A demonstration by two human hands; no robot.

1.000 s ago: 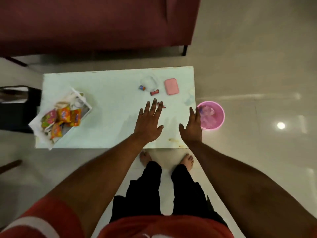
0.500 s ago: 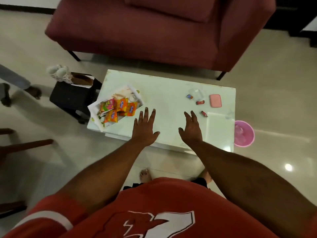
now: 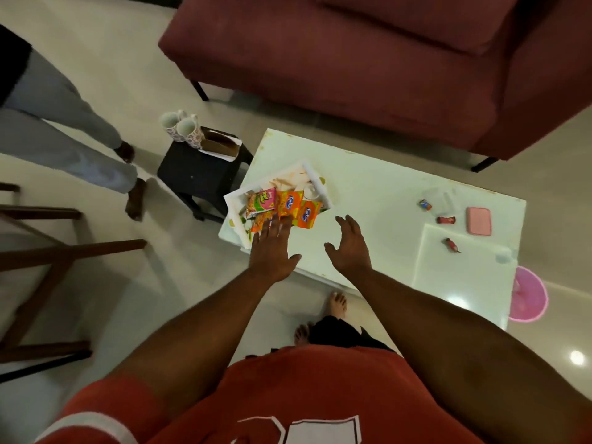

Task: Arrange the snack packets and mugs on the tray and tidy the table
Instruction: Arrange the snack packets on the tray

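Note:
A white tray (image 3: 315, 178) sits at the left end of the white table (image 3: 378, 190), holding orange and pink snack packets (image 3: 285, 205). My left hand (image 3: 272, 251) is spread flat, its fingertips over the near packets at the tray's front edge. My right hand (image 3: 350, 246) hovers open over the table just right of the tray, holding nothing. Two floral mugs (image 3: 182, 128) stand on a small black stool (image 3: 198, 174) left of the table. Small candy wrappers (image 3: 446, 220) and a pink case (image 3: 478, 220) lie at the table's right end.
A maroon sofa (image 3: 368, 59) stands behind the table. A pink bin (image 3: 528, 298) sits on the floor at the table's right corner. Another person's legs (image 3: 64, 149) are at the left, and a wooden chair frame (image 3: 41, 257) is nearer me.
The view has swung left. Both hands have moved left along the table, from the right end to the tray, and my left hand now reaches the packets.

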